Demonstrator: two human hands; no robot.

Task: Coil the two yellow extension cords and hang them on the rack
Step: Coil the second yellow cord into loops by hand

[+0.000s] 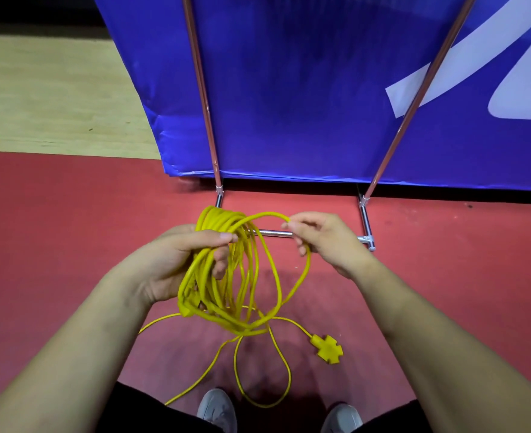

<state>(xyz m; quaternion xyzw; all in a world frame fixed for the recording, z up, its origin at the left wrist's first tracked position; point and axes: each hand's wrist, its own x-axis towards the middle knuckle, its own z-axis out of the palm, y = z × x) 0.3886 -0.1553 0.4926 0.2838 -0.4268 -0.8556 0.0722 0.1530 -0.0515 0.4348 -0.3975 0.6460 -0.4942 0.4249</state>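
My left hand [179,260] grips a bundle of several loops of yellow extension cord [223,276], held above the red floor. My right hand [323,239] pinches one more loop of the same cord and holds it to the right of the bundle. Loose cord [264,385] trails on the floor below in curves, ending in a yellow cross-shaped socket block [328,348]. The metal rack [367,220] stands just beyond my hands, its two poles rising out of view. Only one cord can be told apart here.
A blue banner panel [289,89] stands behind the rack. The rack's low crossbar [273,233] lies on the red floor [54,229]; light wooden floor [39,89] lies at far left. My grey shoes [217,410] are at the bottom edge.
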